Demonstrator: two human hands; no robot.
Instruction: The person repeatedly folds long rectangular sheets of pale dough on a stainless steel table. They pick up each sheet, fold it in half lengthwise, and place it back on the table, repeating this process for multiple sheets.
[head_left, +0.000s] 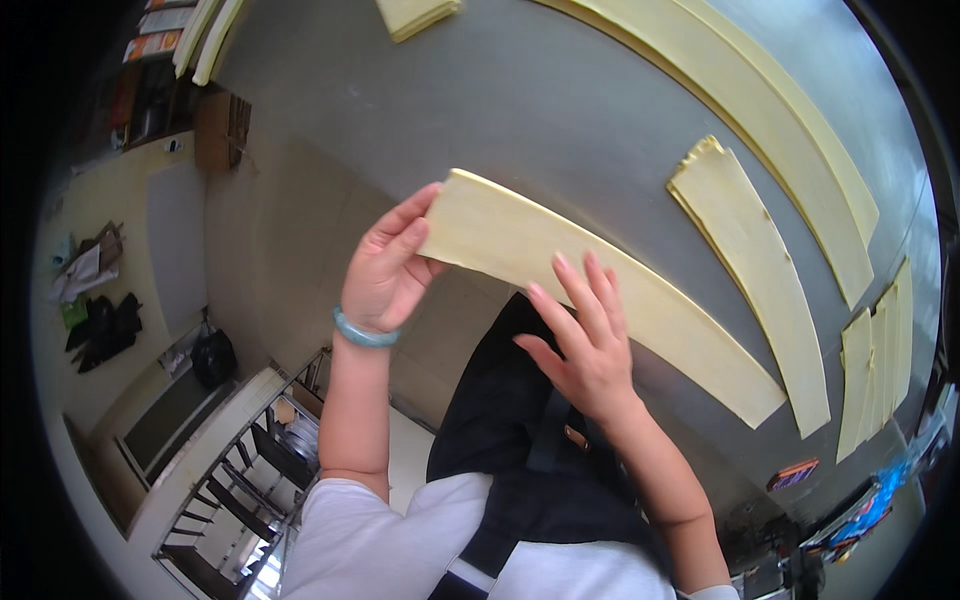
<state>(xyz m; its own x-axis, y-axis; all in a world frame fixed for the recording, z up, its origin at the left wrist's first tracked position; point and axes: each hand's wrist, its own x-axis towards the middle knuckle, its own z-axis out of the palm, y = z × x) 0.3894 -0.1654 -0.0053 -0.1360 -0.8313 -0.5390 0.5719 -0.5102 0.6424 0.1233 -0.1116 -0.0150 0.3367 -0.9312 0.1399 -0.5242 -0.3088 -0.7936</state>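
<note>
A long, flat strip of pale yellow dough runs from left of the middle down to the right, along the near edge of the grey worktop. Its left end is pinched between the thumb and fingers of my left hand. My right hand is over the near side of the strip, fingers spread and holding nothing. Whether its fingertips touch the dough I cannot tell. To the right lies a shorter dough strip, apparently layered, with a ragged far end.
Longer dough strips curve along the far right. Overlapping dough pieces lie at the right edge, and a folded dough stack at the top. A phone-like object is at lower right. A metal rack stands at lower left.
</note>
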